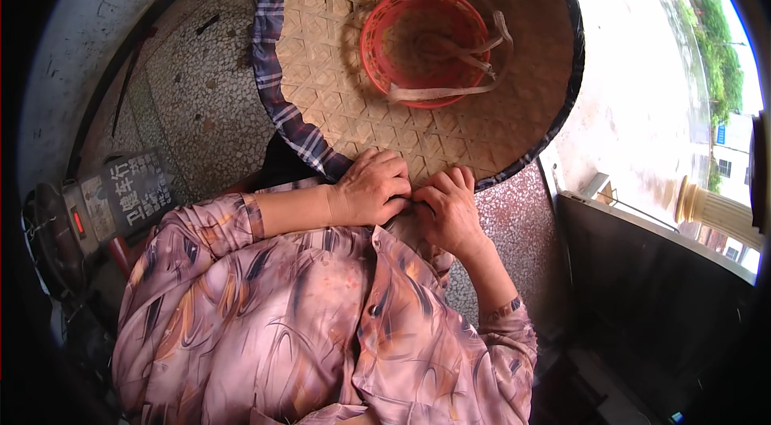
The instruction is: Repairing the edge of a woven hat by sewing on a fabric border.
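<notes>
A wide woven bamboo hat [337, 96] lies with its hollow side up in front of me. Dark plaid cloth binding [291, 116] runs round its edge. At its middle sits a red plastic head ring [371, 64], with a pale cloth strap [442, 93] looped across it. My left hand [371, 188] is closed on the near rim, its fingers curled over the inside. Right beside it, my right hand [451, 208] grips the same rim with bent fingers. The two hands nearly touch, and whatever is between their fingertips is hidden.
Speckled stone floor [205, 80] shows left of the hat. A dark box-like panel [642, 264] with a metal edge stands at the right. Beyond it are a pale column [719, 212] and bright outdoor ground. A dark item with printed lettering [132, 188] lies at the left.
</notes>
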Demonstrator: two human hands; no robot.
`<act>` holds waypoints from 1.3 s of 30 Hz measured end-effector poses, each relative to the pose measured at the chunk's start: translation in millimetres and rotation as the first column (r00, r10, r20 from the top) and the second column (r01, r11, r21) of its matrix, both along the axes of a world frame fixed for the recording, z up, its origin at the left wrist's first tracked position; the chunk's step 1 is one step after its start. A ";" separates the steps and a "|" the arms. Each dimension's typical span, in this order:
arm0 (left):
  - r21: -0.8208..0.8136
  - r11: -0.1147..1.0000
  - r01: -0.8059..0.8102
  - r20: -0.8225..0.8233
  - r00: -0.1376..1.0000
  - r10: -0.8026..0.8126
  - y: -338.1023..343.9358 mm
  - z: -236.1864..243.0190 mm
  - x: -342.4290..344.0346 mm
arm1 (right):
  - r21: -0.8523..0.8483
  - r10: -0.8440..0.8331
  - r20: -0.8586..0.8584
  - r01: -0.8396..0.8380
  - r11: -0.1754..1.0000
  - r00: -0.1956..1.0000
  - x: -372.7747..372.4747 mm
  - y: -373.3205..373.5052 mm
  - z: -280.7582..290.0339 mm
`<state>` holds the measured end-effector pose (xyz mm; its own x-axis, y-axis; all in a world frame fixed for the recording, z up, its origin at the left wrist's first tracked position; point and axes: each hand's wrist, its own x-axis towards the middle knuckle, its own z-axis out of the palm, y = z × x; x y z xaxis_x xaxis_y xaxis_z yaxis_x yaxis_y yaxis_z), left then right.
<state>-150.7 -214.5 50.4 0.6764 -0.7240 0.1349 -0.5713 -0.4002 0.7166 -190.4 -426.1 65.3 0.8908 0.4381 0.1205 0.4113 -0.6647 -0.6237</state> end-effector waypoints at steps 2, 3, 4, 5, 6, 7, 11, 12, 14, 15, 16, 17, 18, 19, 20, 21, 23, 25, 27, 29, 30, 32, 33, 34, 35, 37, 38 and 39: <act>0.004 1.000 -0.005 -0.019 1.000 0.006 0.2 -5.0 -3.0 | 0.006 0.010 -0.005 -0.010 1.000 1.000 -0.7 -0.6 1.0; 0.017 0.999 -0.035 -0.050 0.998 0.035 0.6 -6.5 -5.0 | 0.000 0.016 -0.035 -0.016 1.000 0.999 -0.3 -0.4 4.3; 0.031 0.998 -0.063 -0.081 0.995 0.066 1.0 -7.7 -6.6 | -0.005 0.022 -0.065 -0.022 1.000 0.998 -0.4 -0.5 5.8; 0.030 0.997 -0.064 -0.082 0.994 0.066 1.9 -8.6 -7.6 | -0.006 0.022 -0.066 -0.023 1.000 0.998 -1.6 -2.9 5.2; 0.027 0.997 -0.072 -0.097 0.992 0.075 2.6 -7.0 -8.4 | 0.050 -0.006 -0.094 0.010 0.999 0.996 -3.6 -7.3 5.9; 0.025 0.996 -0.081 -0.113 0.990 0.084 2.8 -5.7 -9.0 | 0.105 -0.031 -0.124 0.045 0.993 0.992 -5.6 -11.0 6.3; 0.051 0.994 -0.098 -0.102 0.989 0.103 1.3 -5.7 -9.7 | 0.128 -0.025 -0.109 0.039 0.991 0.994 -11.3 -15.2 1.5; 0.064 0.993 -0.103 -0.083 0.991 0.108 1.0 -6.9 -10.3 | 0.088 -0.014 -0.079 0.021 0.996 0.997 -11.9 -13.1 1.0; 0.077 0.991 -0.111 -0.062 0.991 0.115 0.2 -8.0 -11.4 | 0.047 0.000 -0.047 0.002 0.999 0.999 -12.7 -8.3 -1.0; 0.101 0.988 -0.117 -0.045 0.991 0.122 0.0 -7.8 -12.5 | 0.021 -0.010 -0.016 0.011 1.000 1.000 -13.9 -5.1 -3.4; 0.126 0.984 -0.124 -0.028 0.991 0.129 -0.4 -8.0 -13.5 | -0.004 -0.021 0.016 0.021 1.000 1.000 -15.1 -1.9 -5.1; 0.127 0.984 -0.125 -0.028 0.991 0.130 -1.2 -8.5 -14.5 | -0.003 -0.020 0.016 0.020 1.000 1.000 -16.3 1.4 -5.8; 0.140 0.982 -0.129 -0.009 0.991 0.132 -2.7 -8.3 -14.2 | -0.032 -0.038 0.030 0.039 0.999 0.999 -15.9 4.2 -5.4; 0.153 0.979 -0.133 0.010 0.991 0.133 -3.4 -8.2 -13.9 | -0.060 -0.056 0.044 0.059 0.996 0.997 -15.4 5.8 -5.2; 0.153 0.979 -0.136 0.011 0.991 0.136 -3.6 -8.1 -13.6 | -0.060 -0.054 0.045 0.056 0.997 0.998 -14.8 6.1 -5.4; 0.159 0.978 -0.137 0.030 0.990 0.134 -3.8 -8.1 -13.8 | -0.067 -0.057 0.040 0.060 0.996 0.998 -14.9 6.1 -5.8; 0.165 0.976 -0.139 0.049 0.990 0.133 -4.1 -8.7 -13.6 | -0.074 -0.061 0.034 0.063 0.995 0.998 -14.3 6.2 -6.1; 0.117 0.982 -0.148 -0.004 0.989 0.149 -3.9 -9.5 -13.3 | -0.064 -0.060 0.033 0.062 0.996 0.998 -13.4 6.4 -6.3; 0.078 0.989 -0.125 -0.033 0.991 0.128 -2.6 -6.4 -13.1 | -0.057 -0.070 0.043 0.072 0.996 0.997 -13.3 6.3 -7.6; 0.040 0.994 -0.103 -0.060 0.993 0.106 -2.3 -5.9 -13.2 | -0.048 -0.081 0.052 0.083 0.995 0.995 -13.9 6.3 -8.5; 0.031 0.995 -0.098 -0.065 0.993 0.099 -2.6 -6.7 -13.6 | -0.048 -0.083 0.049 0.085 0.995 0.995 -14.0 6.2 -8.5; 0.024 0.996 -0.091 -0.069 0.993 0.092 -2.3 -8.6 -14.1 | -0.046 -0.085 0.045 0.087 0.995 0.995 -14.0 6.2 -7.3; 0.028 0.997 -0.078 -0.092 0.993 0.080 -1.5 -9.7 -14.3 | -0.051 -0.071 0.034 0.073 0.996 0.997 -13.4 6.3 -5.0; 0.032 0.997 -0.065 -0.115 0.991 0.068 -1.1 -11.1 -14.6 | -0.056 -0.056 0.024 0.057 0.997 0.998 -13.2 6.4 -4.0; 0.033 0.997 -0.065 -0.114 0.991 0.068 -1.6 -13.4 -15.4 | -0.054 -0.056 0.024 0.057 0.997 0.998 -12.6 7.3 -4.8; 0.089 0.992 -0.093 -0.086 0.991 0.101 -5.0 -15.8 -16.2 | -0.126 -0.043 0.028 0.046 0.991 0.999 -11.5 10.9 -5.7; 0.089 0.992 -0.091 -0.084 0.992 0.099 -6.2 -15.9 -16.6 | -0.126 -0.045 0.030 0.049 0.991 0.999 -12.4 14.2 -6.8; 0.115 0.987 -0.111 -0.066 0.991 0.119 -7.2 -16.2 -17.1 | -0.155 -0.081 0.061 0.090 0.984 0.995 -13.8 19.1 -9.4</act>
